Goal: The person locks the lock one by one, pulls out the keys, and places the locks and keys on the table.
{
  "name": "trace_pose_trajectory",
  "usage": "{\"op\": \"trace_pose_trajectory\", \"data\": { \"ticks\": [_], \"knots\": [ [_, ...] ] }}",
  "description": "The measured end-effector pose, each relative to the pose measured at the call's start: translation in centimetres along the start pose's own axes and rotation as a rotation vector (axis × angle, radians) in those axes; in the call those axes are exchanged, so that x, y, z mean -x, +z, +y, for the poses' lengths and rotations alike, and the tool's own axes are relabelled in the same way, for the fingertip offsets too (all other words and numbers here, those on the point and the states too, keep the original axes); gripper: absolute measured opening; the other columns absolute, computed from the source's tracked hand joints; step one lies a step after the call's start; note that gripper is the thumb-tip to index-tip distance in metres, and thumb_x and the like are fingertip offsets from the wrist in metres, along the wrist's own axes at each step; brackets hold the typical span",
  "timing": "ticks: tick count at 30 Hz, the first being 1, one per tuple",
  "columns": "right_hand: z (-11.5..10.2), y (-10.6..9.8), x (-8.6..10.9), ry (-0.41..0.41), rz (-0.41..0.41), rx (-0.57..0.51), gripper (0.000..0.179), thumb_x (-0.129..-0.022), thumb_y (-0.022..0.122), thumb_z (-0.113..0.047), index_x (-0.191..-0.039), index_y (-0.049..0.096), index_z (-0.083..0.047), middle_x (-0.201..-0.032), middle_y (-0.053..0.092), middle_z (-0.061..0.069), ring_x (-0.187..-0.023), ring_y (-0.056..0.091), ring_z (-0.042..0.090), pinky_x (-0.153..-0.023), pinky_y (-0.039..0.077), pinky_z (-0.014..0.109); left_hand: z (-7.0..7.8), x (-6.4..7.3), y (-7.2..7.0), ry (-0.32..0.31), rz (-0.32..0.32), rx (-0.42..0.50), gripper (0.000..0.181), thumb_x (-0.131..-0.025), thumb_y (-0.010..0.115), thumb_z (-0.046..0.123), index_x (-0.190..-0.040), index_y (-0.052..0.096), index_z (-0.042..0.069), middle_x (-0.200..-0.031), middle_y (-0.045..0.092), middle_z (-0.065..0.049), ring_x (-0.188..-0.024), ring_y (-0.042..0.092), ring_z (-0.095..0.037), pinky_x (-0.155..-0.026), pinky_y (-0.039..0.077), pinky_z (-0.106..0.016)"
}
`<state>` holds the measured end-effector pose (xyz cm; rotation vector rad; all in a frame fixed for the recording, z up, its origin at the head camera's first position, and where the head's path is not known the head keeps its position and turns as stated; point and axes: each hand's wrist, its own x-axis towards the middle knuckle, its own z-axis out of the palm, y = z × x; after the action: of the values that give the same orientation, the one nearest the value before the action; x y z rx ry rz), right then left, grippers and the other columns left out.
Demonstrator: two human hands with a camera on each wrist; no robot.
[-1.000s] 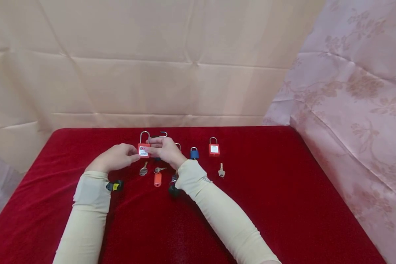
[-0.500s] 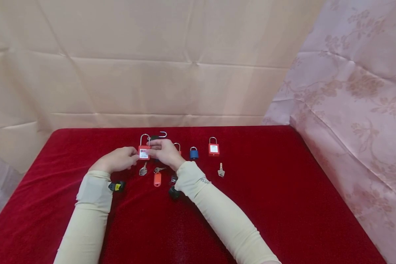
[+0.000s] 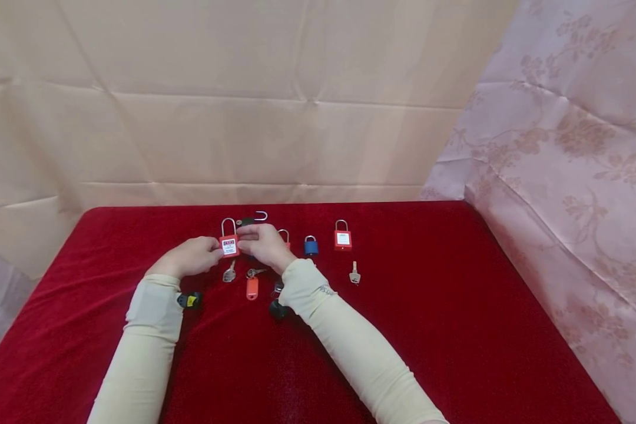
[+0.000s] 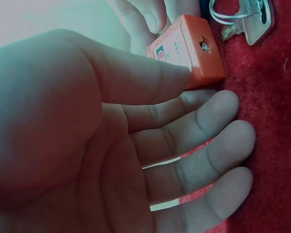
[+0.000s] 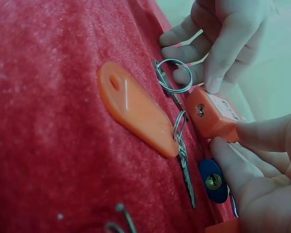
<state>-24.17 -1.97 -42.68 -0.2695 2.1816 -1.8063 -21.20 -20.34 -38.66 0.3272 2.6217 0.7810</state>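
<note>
My left hand (image 3: 191, 257) pinches the lower left side of a red padlock (image 3: 229, 247) between thumb and index finger. The padlock stands shackle up, its white label facing me. In the left wrist view the left thumb lies on the label and the other fingers extend loosely below. My right hand (image 3: 267, 244) is at the padlock's right edge, fingers extended; its thumb (image 5: 262, 136) appears to touch the side. A keyhole shows in the padlock's underside in both wrist views. Just below lies a key (image 3: 229, 272) on a ring.
An orange key tag (image 3: 252, 288) with a key lies nearby. A blue padlock (image 3: 311, 245), another red padlock (image 3: 343, 239) and a loose key (image 3: 354, 273) are farther right. Behind the right hand are a dark padlock with its shackle open (image 3: 261, 215) and a partly hidden red padlock (image 3: 287, 240).
The padlock has come down and slightly left, and its label now shows fully. The right thumb has slipped off the label to the edge. The left hand has moved slightly right.
</note>
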Motion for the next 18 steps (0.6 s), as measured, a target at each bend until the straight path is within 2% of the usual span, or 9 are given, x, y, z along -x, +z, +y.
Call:
{"op": "trace_pose_trajectory", "data": {
  "ticks": [9,14,18],
  "knots": [
    [0.09,-0.11,0.07,0.011,0.022,-0.065,0.035,-0.095,0.065,0.005,-0.129,0.065,0.004,-0.118,0.072,0.017,-0.102,0.07,0.018,-0.086,0.057,0.028,-0.32,-0.16,0.15,0.01,0.021,-0.022,0.037,-0.1,0.058,0.019,-0.124,0.057,-0.009,-0.091,0.064,-0.014,-0.077,0.059,-0.023,-0.07,0.05,-0.038],
    [0.26,-0.24,0.46,-0.008,0.03,-0.054,0.036,-0.095,0.067,0.001,-0.13,0.065,0.002,-0.12,0.071,0.016,-0.101,0.07,0.016,-0.086,0.056,0.027,-0.45,-0.23,0.32,-0.003,0.025,-0.004,0.041,-0.1,0.061,0.02,-0.129,0.055,-0.008,-0.095,0.065,-0.014,-0.079,0.059,-0.024,-0.074,0.051,-0.039],
    [0.52,-0.36,0.76,-0.019,0.034,-0.126,0.036,-0.094,0.066,0.002,-0.131,0.065,0.004,-0.121,0.07,0.018,-0.104,0.07,0.019,-0.087,0.056,0.028,-0.42,-0.09,0.48,-0.009,0.029,0.001,0.043,-0.099,0.062,0.021,-0.13,0.054,-0.008,-0.096,0.065,-0.015,-0.081,0.058,-0.025,-0.075,0.051,-0.04]
  ]
}}
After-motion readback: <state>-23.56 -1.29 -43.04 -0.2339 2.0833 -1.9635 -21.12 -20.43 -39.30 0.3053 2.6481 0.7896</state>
